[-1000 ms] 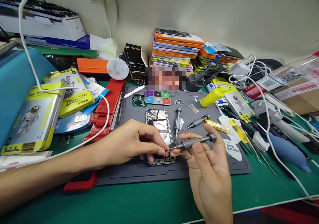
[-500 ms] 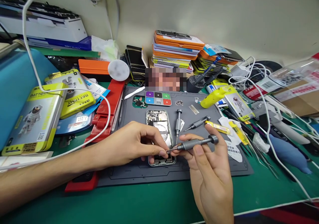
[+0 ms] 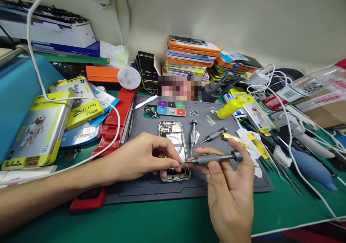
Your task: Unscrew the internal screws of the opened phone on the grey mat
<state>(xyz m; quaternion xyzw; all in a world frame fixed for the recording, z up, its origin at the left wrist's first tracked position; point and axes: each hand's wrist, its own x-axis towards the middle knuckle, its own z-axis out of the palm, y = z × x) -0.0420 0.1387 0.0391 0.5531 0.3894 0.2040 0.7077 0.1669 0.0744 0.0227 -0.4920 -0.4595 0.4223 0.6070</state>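
Observation:
An opened phone (image 3: 173,130) with bare inner parts lies on a dark grey work mat (image 3: 151,190). My right hand (image 3: 231,192) grips a grey precision screwdriver (image 3: 213,158), held nearly level, its cap end against my index finger. The slim tip points left over the phone's lower half and meets the fingertips of my left hand (image 3: 151,158). My left thumb and index finger are pinched together there; anything tiny between them is hidden. Two more screwdrivers, one upright in view (image 3: 193,136) and one slanted (image 3: 214,135), lie right of the phone.
Behind the phone is a color-blocked tray (image 3: 171,108). A red clamp-like tool (image 3: 110,127) and yellow battery boxes (image 3: 35,131) stand left. At right are a yellow bottle (image 3: 229,108), tweezers, a blue air blower (image 3: 310,165) and a white cable (image 3: 290,127).
My right hand and the screwdriver have shifted slightly right, with the screwdriver a little more level. The left hand keeps its pinch almost in place. The view has moved slightly.

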